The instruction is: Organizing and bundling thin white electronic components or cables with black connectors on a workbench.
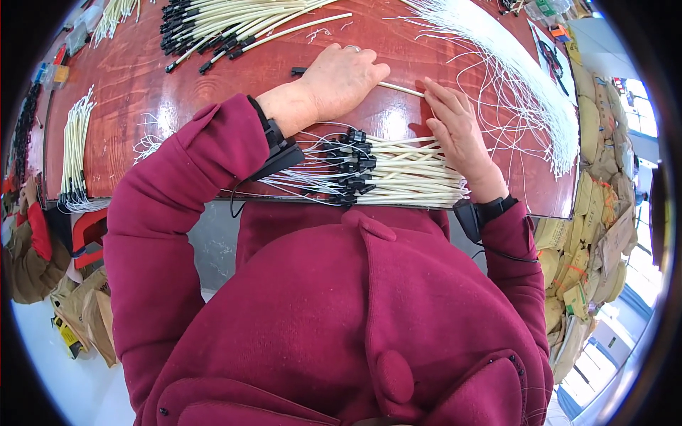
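Observation:
My left hand (344, 82) is closed over a cream sleeved cable (401, 89) lying across the middle of the red-brown table. Its black connector end (298, 71) shows at the left of that hand. The cable's other end reaches the fingertips of my right hand (455, 128), whose fingers are stretched out and apart; whether they touch it I cannot tell. Between my wrists, along the near table edge, lies a heap of similar cream sleeved cables (412, 170) with black connectors and thin white wires pointing left.
A large pile of cream cables (241, 28) lies at the far left-centre. Loose white wires (526, 92) spread over the right side. Another cable bundle (76, 142) lies at the left edge. Stacked sacks (590, 206) stand right of the table (213, 89). Another person's red sleeve (39, 231) shows far left.

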Demonstrator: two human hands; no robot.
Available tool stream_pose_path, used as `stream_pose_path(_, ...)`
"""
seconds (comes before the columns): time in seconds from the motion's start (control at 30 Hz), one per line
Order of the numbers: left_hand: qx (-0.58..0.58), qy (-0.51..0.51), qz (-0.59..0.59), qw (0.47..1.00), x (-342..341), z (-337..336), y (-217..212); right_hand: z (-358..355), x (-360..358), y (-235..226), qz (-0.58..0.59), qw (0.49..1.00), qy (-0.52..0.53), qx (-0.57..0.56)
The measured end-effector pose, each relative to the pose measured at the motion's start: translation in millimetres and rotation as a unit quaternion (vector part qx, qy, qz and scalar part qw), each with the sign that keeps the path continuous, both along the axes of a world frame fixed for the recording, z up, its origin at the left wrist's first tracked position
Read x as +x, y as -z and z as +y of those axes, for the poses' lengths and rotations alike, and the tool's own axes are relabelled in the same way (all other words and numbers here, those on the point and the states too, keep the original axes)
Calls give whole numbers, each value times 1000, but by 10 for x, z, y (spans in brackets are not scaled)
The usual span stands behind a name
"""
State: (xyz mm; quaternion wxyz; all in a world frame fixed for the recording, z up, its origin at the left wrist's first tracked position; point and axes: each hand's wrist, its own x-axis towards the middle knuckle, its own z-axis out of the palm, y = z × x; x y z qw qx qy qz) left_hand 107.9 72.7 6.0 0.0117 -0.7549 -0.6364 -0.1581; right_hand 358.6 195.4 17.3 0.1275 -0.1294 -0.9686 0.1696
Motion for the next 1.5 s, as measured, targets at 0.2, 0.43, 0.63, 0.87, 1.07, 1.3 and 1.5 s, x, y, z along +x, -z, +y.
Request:
stream_pose_path(0.2,-13,-12,7,1000,37,22,15,7,53,-93,1,999,47,12)
stream_pose_path(0.43,-2,-40,29,999,216,94,-19,-62,109,-101,-15,998,54,39)
stream_pose_path(0.63,10,16,54,998,339,154,-11,-21,61,-139,-10,993,116,21)
stream_pose_path(0.87,11,10,36,999,270,136,58,173,-30,-12,-12,980,186,-72)
stream_pose_path(1.07,4,1,28,1000,289,156,41,112,-8,-62,21,992,119,33)
stream_pose_path(1.3,-12,-1,22,1000,295,170,27,67,160,-1,7,996,60,67)
stream_pose_path(1.5,-13,-2,22,1000,305,190,34,51,97,47,-11,997,54,48)
